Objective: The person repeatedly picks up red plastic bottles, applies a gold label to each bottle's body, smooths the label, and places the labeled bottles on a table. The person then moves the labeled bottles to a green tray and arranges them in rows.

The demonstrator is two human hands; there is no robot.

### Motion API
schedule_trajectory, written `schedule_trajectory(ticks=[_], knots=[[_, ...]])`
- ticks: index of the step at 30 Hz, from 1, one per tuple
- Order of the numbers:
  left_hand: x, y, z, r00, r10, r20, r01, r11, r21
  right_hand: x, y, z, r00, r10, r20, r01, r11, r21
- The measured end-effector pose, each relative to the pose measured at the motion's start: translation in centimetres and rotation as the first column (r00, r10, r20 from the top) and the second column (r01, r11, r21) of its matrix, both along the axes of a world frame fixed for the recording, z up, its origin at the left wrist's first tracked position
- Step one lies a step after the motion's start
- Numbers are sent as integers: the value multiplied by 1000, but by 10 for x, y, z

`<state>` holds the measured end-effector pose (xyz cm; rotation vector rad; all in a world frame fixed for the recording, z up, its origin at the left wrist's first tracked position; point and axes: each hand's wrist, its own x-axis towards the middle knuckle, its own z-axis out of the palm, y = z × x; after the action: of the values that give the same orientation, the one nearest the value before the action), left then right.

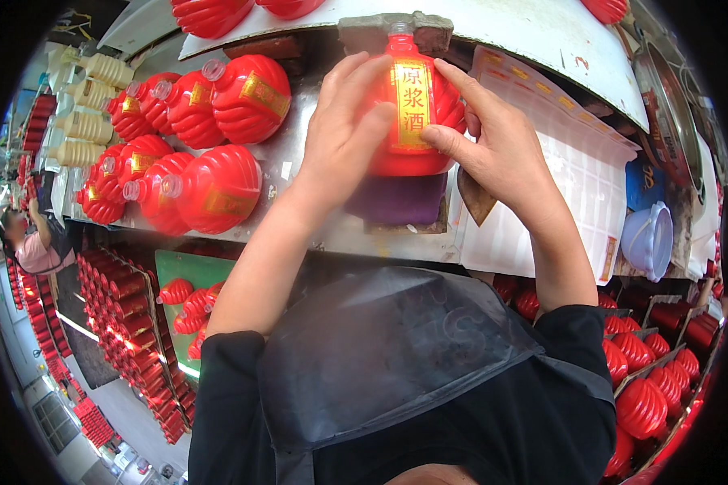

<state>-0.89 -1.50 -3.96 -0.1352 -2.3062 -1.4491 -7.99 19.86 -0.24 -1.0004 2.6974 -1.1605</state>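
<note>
A red ribbed bottle (384, 166) with a clear neck lies on its back, a yellow label (413, 97) on its upper face. Its neck points away from me, against a grey block (353, 34). Just below its base shows a purple pad (396, 200). My left hand (349, 121) is slightly blurred and lies along the bottle's left side, fingers stretched out and thumb toward the label. From the right, my right hand (493, 129) grips the bottle, thumb at the label's lower right edge and index finger near its upper corner. The fingers' undersides are hidden.
Several labelled red bottles (251, 101) lie to the left, cream bottles (89, 127) beyond. On the right are a label sheet (562, 162), a brown pointed piece (476, 198) and a lilac bucket (649, 240). Crates of red bottles (643, 408) stand below. A person (36, 242) works far left.
</note>
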Motion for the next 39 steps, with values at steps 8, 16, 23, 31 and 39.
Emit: schedule_trajectory(ticks=[8, 16, 23, 31, 39], knots=[[2, 8, -1, 999, 22, 48, -24, 999, 48, -3, -3, 1, 1000, -3, -18, 4, 1000, 24], [0, 5, -5, 1000, 24, 6, -24, 998, 61, -2, -3, 0, 1000, -5, -17, 6, 1000, 24], [0, 5, -6, 996, -41, 73, 20, 960, 278, -5, 0, -2, 1000, 26, -6, -26, 1000, -13], [-2, 4, -7, 999, -10, 33, 5, 989, 150, -2, -2, -2, 1000, 6, -10, -6, 999, -33], [-2, 3, -8, 999, 13, 42, -17, 995, 99, 1, -4, 9, 999, -4, 36, 2, 999, 53]])
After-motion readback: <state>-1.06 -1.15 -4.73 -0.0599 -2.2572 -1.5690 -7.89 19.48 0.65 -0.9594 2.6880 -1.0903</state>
